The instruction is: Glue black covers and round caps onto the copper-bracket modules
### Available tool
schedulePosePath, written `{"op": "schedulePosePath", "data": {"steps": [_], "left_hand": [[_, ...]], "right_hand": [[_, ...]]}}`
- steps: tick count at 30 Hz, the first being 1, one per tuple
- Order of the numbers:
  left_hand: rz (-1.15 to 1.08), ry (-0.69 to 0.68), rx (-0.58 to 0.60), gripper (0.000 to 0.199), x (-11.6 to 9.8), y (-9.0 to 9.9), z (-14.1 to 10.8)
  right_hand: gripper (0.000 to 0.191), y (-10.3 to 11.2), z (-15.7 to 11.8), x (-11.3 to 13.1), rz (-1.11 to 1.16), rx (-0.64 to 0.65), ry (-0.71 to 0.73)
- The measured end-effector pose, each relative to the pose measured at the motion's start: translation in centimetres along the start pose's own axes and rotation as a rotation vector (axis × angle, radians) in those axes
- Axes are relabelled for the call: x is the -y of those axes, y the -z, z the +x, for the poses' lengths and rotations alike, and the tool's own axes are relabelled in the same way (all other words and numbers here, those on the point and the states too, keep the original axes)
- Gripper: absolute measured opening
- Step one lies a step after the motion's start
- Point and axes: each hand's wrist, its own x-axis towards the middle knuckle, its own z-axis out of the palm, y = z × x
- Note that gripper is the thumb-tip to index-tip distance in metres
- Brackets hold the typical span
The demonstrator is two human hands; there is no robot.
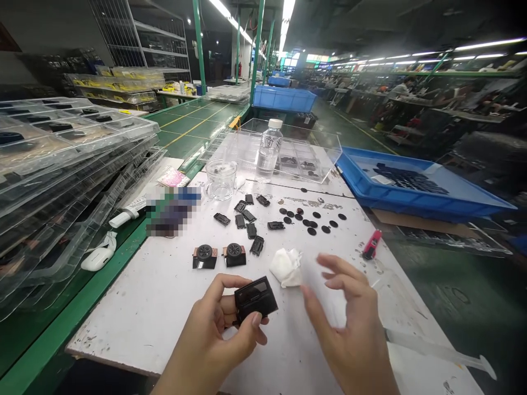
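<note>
- At nine o'clock, a stack of clear trays leaned along the green bench edge, with white earbuds case below it.
- The left hand was closed around a black housing, thumb on its near edge, fingers behind; its long axis ran roughly nine to three, tilted slightly up at the right.
- At twelve o'clock of the housing lay two black wheel parts and scattered clips.
- A white cloth sat at one o'clock.
- The right hand hovered empty, fingers spread and curled, with the housing at nine o'clock from it, near but apart.
- A blue bin lay at two o'clock.
</note>
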Motion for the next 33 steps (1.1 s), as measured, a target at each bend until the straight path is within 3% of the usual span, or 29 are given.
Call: {"op": "schedulePosePath", "data": {"steps": [4, 6, 13, 17, 20, 23, 28, 30, 33], "left_hand": [[0.222, -0.07, -0.019, 0.03, 0.6, -0.5, -0.2], [0.401, -0.186, 0.009, 0.028, 1.0, -0.5, -0.2], [0.873, -0.802, 0.069, 0.043, 2.1, 0.2, 0.6], [1.033, -1.059, 0.155, 0.033, 2.0, 0.1, 1.0], [0.992, -1.071, 0.176, 0.034, 2.4, -0.1, 1.1], [0.903, -0.983, 0.209, 0.048, 2.5, 0.0, 1.1], [0.88, -0.655, 0.416, 0.069, 2.0, 0.5, 0.7], [0.841, -0.625, 0.483, 0.058, 1.8, 0.5, 0.6], [0.788, -0.711, 0.528, 0.031, 1.8, -0.2, 0.6]], "right_hand": [[0.051, 0.6, -1.4, 0.6, 0.206, 0.337, 0.018], [0.056, 0.6, -2.0, 0.5, 0.227, 0.39, 0.019], [0.031, 0.2, -4.1, -0.1, 0.693, 0.333, -0.145], [0.044, -0.5, -4.8, -0.3, 0.818, 0.224, -0.305], [0.053, -0.9, -4.7, -0.4, 0.953, 0.159, -0.364], [0.053, -0.8, -4.3, -0.8, 1.039, 0.188, -0.442], [0.063, 0.8, -4.0, -1.6, 1.18, 0.563, -0.629], [0.063, 1.7, -4.1, -1.6, 1.181, 0.631, -0.661], [0.062, 2.9, -5.5, -1.0, 1.076, 0.574, -0.681]]}}
